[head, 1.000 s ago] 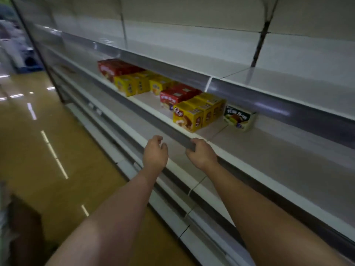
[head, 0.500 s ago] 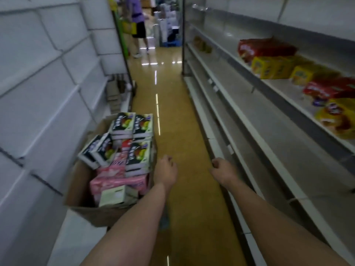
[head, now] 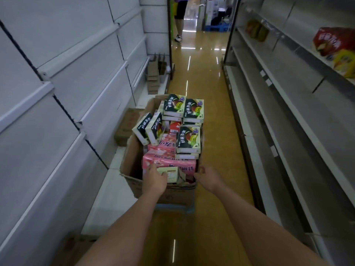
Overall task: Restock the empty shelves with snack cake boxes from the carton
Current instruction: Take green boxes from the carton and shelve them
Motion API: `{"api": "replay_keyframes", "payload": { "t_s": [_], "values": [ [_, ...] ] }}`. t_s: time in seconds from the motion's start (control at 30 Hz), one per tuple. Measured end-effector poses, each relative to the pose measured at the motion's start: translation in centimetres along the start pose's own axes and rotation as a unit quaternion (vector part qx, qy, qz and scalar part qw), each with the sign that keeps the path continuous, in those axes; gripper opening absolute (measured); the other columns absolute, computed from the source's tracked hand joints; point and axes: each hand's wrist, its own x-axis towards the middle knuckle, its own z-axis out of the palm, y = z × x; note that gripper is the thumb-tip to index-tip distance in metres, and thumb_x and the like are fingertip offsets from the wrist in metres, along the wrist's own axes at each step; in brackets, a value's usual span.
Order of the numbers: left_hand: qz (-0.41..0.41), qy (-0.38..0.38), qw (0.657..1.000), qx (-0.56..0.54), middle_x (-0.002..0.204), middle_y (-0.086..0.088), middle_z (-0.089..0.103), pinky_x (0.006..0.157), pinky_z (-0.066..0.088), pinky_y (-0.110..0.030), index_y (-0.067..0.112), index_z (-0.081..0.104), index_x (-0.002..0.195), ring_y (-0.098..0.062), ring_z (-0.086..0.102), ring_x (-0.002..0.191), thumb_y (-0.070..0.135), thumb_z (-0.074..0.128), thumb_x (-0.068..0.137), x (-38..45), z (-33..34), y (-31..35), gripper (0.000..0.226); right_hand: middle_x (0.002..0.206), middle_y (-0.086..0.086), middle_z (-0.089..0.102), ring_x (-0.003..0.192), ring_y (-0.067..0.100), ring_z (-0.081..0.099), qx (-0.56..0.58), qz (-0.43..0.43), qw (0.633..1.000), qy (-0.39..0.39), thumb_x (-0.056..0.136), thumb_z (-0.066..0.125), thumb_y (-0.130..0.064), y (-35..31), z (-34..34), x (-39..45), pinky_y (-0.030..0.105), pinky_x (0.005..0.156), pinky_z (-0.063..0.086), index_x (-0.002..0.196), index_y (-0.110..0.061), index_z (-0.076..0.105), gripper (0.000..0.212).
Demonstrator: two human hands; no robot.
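Down in the head view, the carton (head: 134, 186) sits on the aisle floor, heaped with snack cake boxes (head: 188, 140) (green and pink). Left hand (head: 154, 179) touches a pale box (head: 169, 174), finger grip hidden; right hand (head: 208, 177) hovers beside the carton, fingers loosely curled, empty.

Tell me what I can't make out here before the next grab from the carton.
- Left hand, head view: its fingertips are hidden over the small pale box; grip unclear.
- Carton: lower layers are buried under pink packs and dark green boxes.
- Red and yellow boxes on the right shelf: cut off by the frame edge and blurred.
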Motion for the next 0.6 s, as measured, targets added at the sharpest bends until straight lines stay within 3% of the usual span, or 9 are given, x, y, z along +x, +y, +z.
{"api": "replay_keyframes", "payload": {
  "t_s": [0.1, 0.3, 0.37, 0.47, 0.6],
  "values": [
    [-0.012, -0.045, 0.999, 0.020, 0.133, -0.011, 0.043, 0.098, 0.044, -0.039, 0.024, 0.047, 0.132, -0.031, 0.048, 0.119, 0.024, 0.064, 0.088, 1.0, 0.2, -1.1, 0.047, 0.119, -0.001, 0.059, 0.098, 0.017, 0.054, 0.009, -0.005, 1.000, -0.016, 0.095, 0.055, -0.032, -0.4, 1.3, 1.6, 0.027, 0.076, 0.041, 0.121, -0.016, 0.054, 0.030],
    [-0.040, -0.124, 0.990, 0.048, 0.150, -0.011, 0.025, 0.110, 0.030, -0.048, 0.033, 0.025, 0.145, -0.037, 0.024, 0.136, 0.020, 0.064, 0.082, 3.4, 2.0, -2.0, 0.075, 0.100, -0.001, 0.059, 0.091, 0.017, 0.055, -0.012, -0.001, 0.997, -0.072, 0.095, 0.052, -0.037, -0.6, 3.1, 5.2, 0.027, 0.073, 0.042, 0.111, -0.012, 0.054, 0.030],
    [-0.049, -0.129, 0.988, 0.065, 0.155, -0.008, 0.017, 0.114, 0.025, -0.049, 0.030, 0.017, 0.150, -0.036, 0.018, 0.141, 0.016, 0.060, 0.084, 4.1, 2.2, -2.0, 0.080, 0.114, 0.004, 0.061, 0.103, 0.023, 0.058, -0.013, 0.009, 0.995, -0.099, 0.090, 0.060, -0.037, -0.4, 3.6, 6.4, 0.031, 0.079, 0.047, 0.119, -0.011, 0.053, 0.040],
    [-0.039, -0.130, 0.983, 0.122, 0.157, -0.006, 0.013, 0.117, 0.019, -0.050, 0.028, 0.008, 0.152, -0.035, 0.012, 0.144, 0.019, 0.061, 0.083, 5.5, 2.4, -1.6, 0.087, 0.134, 0.008, 0.052, 0.119, 0.025, 0.052, -0.035, -0.003, 0.987, -0.158, 0.080, 0.075, -0.027, -0.3, 4.3, 8.3, 0.033, 0.092, 0.046, 0.138, -0.012, 0.039, 0.070],
    [-0.077, -0.174, 0.971, 0.143, 0.159, -0.004, -0.009, 0.117, 0.012, -0.053, 0.036, -0.004, 0.151, -0.041, 0.009, 0.143, 0.024, 0.068, 0.077, 7.1, 2.8, -2.0, 0.103, 0.140, 0.007, 0.045, 0.124, 0.025, 0.048, -0.072, -0.048, 0.976, -0.199, 0.075, 0.076, -0.016, -0.1, 5.5, 10.0, 0.038, 0.100, 0.045, 0.147, -0.016, 0.020, 0.091]
  ]
}}
